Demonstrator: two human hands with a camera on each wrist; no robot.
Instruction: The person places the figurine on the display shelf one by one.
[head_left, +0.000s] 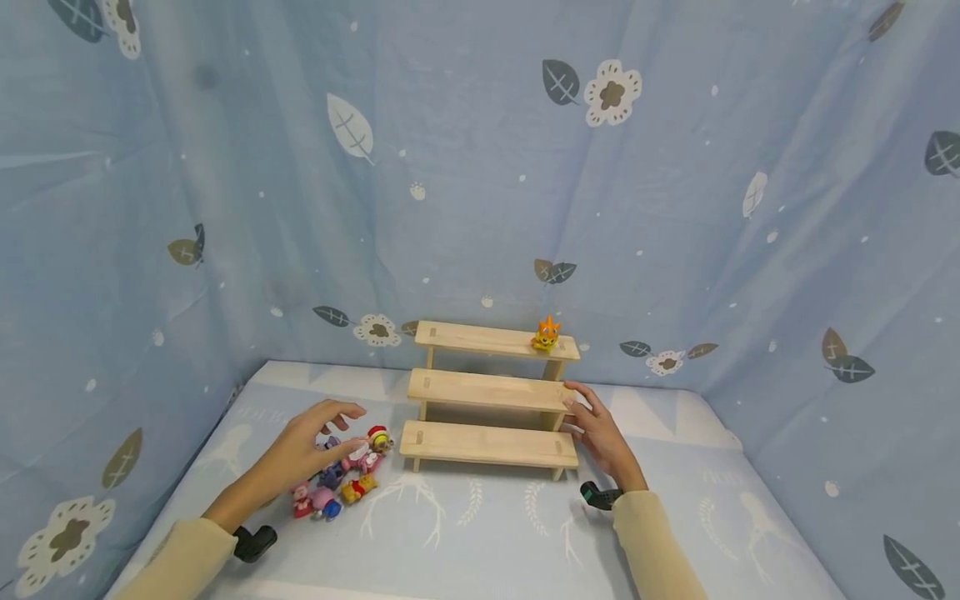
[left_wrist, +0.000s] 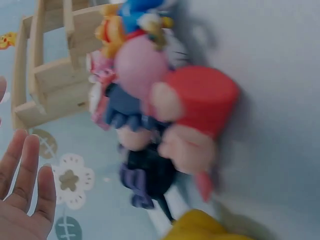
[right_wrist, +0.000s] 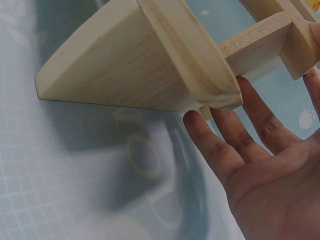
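Note:
A three-step wooden shelf [head_left: 491, 392] stands on the blue table. A small orange figure [head_left: 546, 334] sits on its top step at the right. My right hand [head_left: 600, 433] lies with straight fingers against the shelf's right end; the right wrist view shows its fingers [right_wrist: 235, 145] touching the wooden side [right_wrist: 150, 60]. My left hand [head_left: 318, 446] hovers with spread fingers over a heap of several small toy figures [head_left: 341, 475] left of the shelf. In the left wrist view the figures [left_wrist: 155, 105] are close and blurred, my fingers [left_wrist: 25, 185] straight and holding nothing.
A pale blue cloth with white prints covers the table [head_left: 480, 533]. A blue curtain with leaf and flower prints [head_left: 480, 167] closes in the back and both sides. The shelf's two lower steps carry nothing.

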